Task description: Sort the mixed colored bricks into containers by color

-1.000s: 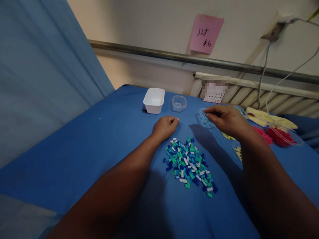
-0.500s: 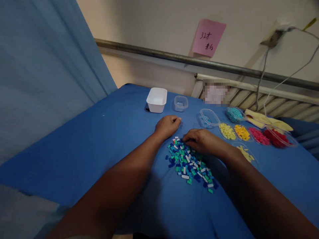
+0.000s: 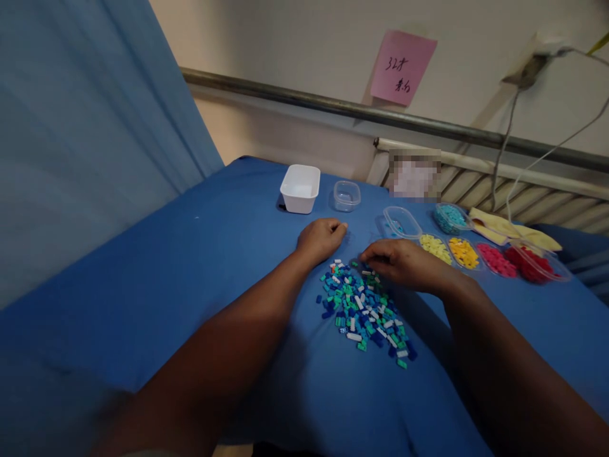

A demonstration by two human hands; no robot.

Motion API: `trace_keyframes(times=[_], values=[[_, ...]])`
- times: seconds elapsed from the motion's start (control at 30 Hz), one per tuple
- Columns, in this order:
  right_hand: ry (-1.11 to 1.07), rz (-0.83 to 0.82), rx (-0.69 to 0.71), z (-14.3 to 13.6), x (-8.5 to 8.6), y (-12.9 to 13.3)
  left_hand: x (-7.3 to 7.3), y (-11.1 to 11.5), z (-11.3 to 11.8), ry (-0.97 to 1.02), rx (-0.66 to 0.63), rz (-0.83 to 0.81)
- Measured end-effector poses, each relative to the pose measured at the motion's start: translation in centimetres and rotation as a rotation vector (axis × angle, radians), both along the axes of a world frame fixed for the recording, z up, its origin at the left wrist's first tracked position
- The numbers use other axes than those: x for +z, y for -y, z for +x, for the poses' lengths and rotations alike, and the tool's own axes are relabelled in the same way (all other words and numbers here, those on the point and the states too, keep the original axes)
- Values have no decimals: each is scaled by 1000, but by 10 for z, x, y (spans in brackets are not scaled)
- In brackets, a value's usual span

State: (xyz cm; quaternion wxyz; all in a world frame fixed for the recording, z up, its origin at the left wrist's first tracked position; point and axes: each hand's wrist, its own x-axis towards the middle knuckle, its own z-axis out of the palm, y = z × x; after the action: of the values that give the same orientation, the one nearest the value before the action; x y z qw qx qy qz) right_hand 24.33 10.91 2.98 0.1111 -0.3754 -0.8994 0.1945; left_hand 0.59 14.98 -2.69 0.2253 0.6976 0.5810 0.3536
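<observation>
A loose pile of small toy bricks (image 3: 358,308), blue, teal, green and white, lies on the blue cloth (image 3: 190,279). My left hand (image 3: 323,237) rests on the cloth just beyond the pile's upper left edge. Its fingers are curled closed, and whatever they may hold is hidden. Over the upper right part of the pile is my right hand (image 3: 402,261), thumb and fingers drawn together in a pinch. I cannot make out anything between those fingertips. A green brick (image 3: 354,264) lies just left of them.
Behind my left hand stand a white tub (image 3: 299,202) and a small clear container (image 3: 346,206). A clear container (image 3: 401,233) with a few blue pieces is further right. Containers of pale yellow (image 3: 434,247), orange (image 3: 463,252), pink (image 3: 496,260), red (image 3: 527,263) and turquoise pieces (image 3: 451,216) follow.
My right hand has shifted slightly right and up from the top of the pile, uncovering more bricks. My left hand stays in place, closed. The view has tilted a little.
</observation>
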Motion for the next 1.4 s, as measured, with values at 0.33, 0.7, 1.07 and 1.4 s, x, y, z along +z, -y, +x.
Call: trace_keyframes(times=[0.33, 0.7, 1.07, 1.4], values=[[3, -184, 94, -15, -4, 12, 0, -1, 0, -22, -14, 1], [-50, -173, 12, -12, -3, 7, 0, 0, 0, -26, -10, 1], [-204, 289, -547, 65, -8, -44, 2, 1, 0, -42, 3, -22], [-151, -14, -5, 6, -7, -13, 0, -1, 0, -44, -5, -7]])
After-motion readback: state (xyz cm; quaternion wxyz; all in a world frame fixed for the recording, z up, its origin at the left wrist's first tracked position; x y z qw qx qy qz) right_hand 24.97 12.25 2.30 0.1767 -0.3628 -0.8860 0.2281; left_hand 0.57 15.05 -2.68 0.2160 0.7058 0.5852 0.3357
